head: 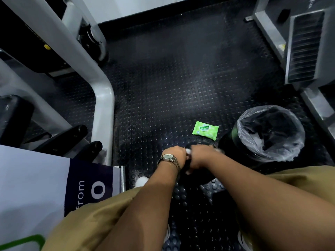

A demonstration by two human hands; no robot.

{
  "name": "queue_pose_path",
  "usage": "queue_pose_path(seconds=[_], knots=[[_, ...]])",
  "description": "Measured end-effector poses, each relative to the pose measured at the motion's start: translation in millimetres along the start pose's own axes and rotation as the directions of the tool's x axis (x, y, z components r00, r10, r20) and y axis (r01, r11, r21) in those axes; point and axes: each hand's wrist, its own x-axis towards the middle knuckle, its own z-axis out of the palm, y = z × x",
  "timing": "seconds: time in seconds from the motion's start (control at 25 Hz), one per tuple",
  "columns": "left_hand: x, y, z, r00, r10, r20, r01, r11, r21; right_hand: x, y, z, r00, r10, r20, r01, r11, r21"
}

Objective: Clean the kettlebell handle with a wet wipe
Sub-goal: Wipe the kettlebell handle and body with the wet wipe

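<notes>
1. Two hands meet low in my view, right of the grey steel machine frame (103,105), over the black studded rubber floor (163,87).
2. The left hand (175,155), with a metal wristwatch (168,157) on it, has its fingers curled down over the top of the round black kettlebell (201,177) standing on that floor. The handle is hidden beneath, so I judge this hand is gripping it to steady the bell.
3. A white wet wipe (188,151) peeks out between the hands. The right hand (201,156) has its fingers closed round it, against the handle as far as I can tell.
4. To do this well, I'd hold firm with the left hand, wrap the wipe fully round the bar, then slide and twist it so the underside and corners get cleaned. Then I'd shift the left hand to reach the covered part.
5. The green plastic pack of wipes (205,130) lies just beyond. A black bin with a clear liner (270,131) stands just right of the bell, handy for the used wipe.
</notes>
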Motion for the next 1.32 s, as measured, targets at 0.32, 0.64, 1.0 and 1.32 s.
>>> queue_pose_path(seconds=[0.32, 0.64, 1.0, 1.32], knots=[[3, -1, 3, 0.999, -0.009, 0.040, 0.009, 1.000, -0.008, -3, 35, -2, 0.981, 0.195, -0.008, -0.194, 0.974, -0.117], [2, 1, 0, 0.999, -0.024, 0.026, 0.024, 1.000, -0.007, 0, 3, -2, 1.000, -0.011, 0.005, 0.011, 1.000, 0.006], [1, 0, -3, 1.000, -0.011, 0.025, 0.011, 1.000, -0.014, 8, -2, -1, 0.997, -0.082, 0.009, 0.079, 0.980, 0.181], [6, -2, -4, 0.996, -0.013, 0.084, 0.016, 0.999, -0.034, 8, 8, -7, 0.993, 0.027, 0.117, -0.024, 0.999, -0.028]])
